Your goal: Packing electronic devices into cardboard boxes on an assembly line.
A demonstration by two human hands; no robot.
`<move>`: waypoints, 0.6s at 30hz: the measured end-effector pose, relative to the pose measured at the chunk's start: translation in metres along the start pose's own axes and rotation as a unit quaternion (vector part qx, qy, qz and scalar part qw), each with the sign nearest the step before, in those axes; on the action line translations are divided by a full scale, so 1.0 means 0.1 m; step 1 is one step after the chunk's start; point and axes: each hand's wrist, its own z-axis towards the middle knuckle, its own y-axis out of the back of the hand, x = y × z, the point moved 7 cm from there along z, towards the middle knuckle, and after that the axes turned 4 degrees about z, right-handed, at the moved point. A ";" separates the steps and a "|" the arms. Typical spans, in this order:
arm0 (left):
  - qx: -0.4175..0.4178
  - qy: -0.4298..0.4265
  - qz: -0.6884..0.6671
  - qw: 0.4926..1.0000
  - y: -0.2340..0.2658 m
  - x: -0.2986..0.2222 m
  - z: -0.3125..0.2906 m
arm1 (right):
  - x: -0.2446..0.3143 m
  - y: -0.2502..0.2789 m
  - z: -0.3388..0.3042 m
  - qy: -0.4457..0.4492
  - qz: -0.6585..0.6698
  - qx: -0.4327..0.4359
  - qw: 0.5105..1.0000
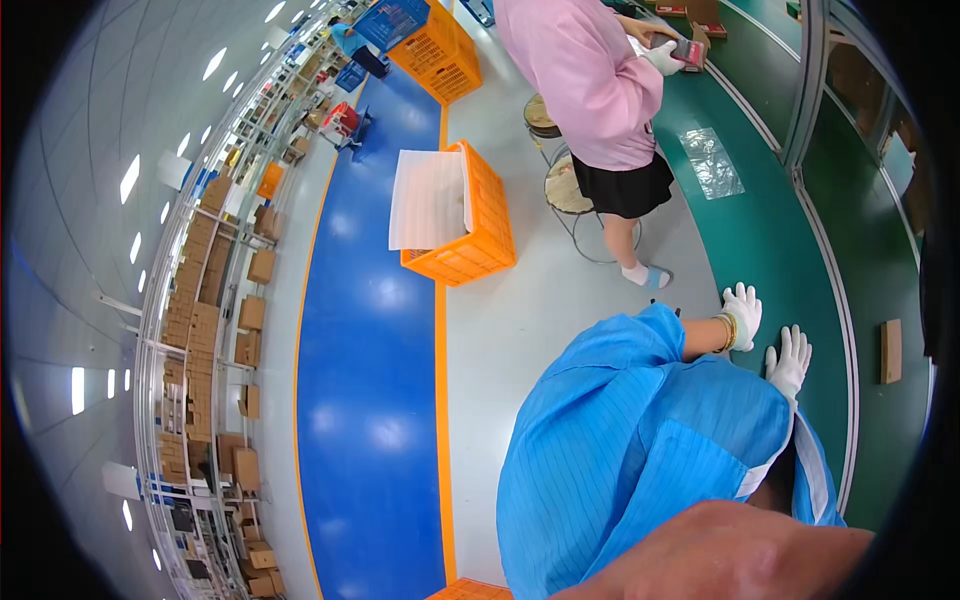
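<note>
Worktable (785, 250) — hands (742, 316) palm-down w/ fingers spread

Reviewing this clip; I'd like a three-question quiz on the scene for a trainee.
1. Multiple choice: what covers the person's left hand and right hand? (A) blue mittens (B) white gloves (C) nothing
2. True or false: the orange crate topped with a white sheet stands on the floor.
3. Fill in: on the green work surface, near the co-worker in pink, lies a piece of clear ____.

Key: 1. B; 2. True; 3. plastic
</note>
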 end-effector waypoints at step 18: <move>-0.014 -0.005 0.012 1.000 -0.01 0.00 0.01 | 0.02 0.04 0.01 -0.001 -0.003 -0.008 1.000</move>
